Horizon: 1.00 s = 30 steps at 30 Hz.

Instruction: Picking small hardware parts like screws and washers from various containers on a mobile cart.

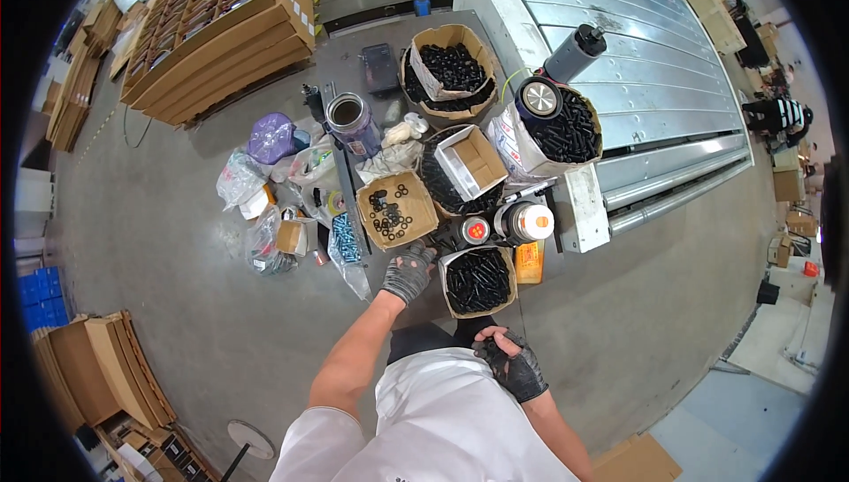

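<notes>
Black bolts fill a square cardboard box (478, 280) on the concrete floor (177, 252); left grip (409, 271), in a knit glove, hovers just beside it, fingers curled, contents unclear. Right grip (513, 363) loosely curled near the torso. A box of black washers (396, 210) and round tins (523, 222) crowd behind.

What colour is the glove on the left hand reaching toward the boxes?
Grey, with darker patches; the left hand shows it in the head view, the only one.

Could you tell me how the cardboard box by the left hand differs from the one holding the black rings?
The box by the left hand is packed nearly full of black bolts; the ring box has only scattered black rings, with much bare cardboard showing. The bolt box lies nearer the person, beside the left hand; the ring box lies beyond that hand. Both are open brown cardboard boxes on the concrete floor.
</notes>
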Each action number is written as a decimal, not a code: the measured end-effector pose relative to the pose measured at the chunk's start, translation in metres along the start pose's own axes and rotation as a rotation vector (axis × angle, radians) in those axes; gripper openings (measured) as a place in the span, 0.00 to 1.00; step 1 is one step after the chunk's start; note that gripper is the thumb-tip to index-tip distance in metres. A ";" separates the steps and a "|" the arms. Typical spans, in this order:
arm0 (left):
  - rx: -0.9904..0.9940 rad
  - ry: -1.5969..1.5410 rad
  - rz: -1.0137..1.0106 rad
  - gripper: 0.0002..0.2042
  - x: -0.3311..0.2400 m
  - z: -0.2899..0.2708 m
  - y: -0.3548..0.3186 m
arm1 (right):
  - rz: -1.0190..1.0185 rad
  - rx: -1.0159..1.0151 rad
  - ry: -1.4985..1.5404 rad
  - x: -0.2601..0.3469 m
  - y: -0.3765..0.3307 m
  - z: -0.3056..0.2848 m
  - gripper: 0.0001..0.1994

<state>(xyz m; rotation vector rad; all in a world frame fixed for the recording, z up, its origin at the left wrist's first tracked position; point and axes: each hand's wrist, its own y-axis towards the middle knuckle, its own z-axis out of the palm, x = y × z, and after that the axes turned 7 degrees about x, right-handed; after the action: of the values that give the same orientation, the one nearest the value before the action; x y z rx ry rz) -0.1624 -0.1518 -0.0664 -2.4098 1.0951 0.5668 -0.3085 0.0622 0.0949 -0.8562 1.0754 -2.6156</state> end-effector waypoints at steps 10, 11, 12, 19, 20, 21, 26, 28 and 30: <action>0.194 0.028 -0.011 0.20 0.009 0.014 -0.023 | -0.095 0.016 0.240 -0.011 0.009 0.020 0.20; 0.195 0.027 0.000 0.20 0.008 0.012 -0.023 | -0.102 0.082 0.253 -0.009 0.011 0.025 0.23; 0.201 0.056 0.035 0.20 0.006 0.009 -0.024 | -0.111 0.078 0.254 -0.009 0.013 0.027 0.23; 0.231 0.001 -0.016 0.15 0.004 0.000 -0.025 | -0.074 0.166 0.318 -0.005 0.025 0.045 0.23; 0.223 0.004 -0.019 0.15 0.007 0.000 -0.027 | -0.081 0.183 0.316 -0.006 0.026 0.047 0.23; 0.192 -0.075 -0.079 0.12 0.011 0.002 -0.029 | -0.079 0.193 0.309 -0.006 0.027 0.050 0.23; 0.005 -0.382 -0.208 0.06 0.047 0.019 -0.050 | -0.152 0.077 0.005 -0.015 0.048 0.048 0.17; 0.026 -0.732 -0.338 0.07 0.058 0.018 -0.063 | -0.168 0.095 -0.052 -0.013 0.065 0.053 0.14; 0.028 -0.784 -0.379 0.07 0.057 0.006 -0.078 | -0.227 0.097 -0.330 -0.008 0.090 0.055 0.12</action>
<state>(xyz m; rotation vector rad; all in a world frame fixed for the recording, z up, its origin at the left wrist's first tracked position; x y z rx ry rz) -0.0691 -0.1360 -0.0849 -1.9777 0.3033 1.1930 -0.2745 -0.0312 0.0605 -1.3972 0.7978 -2.5445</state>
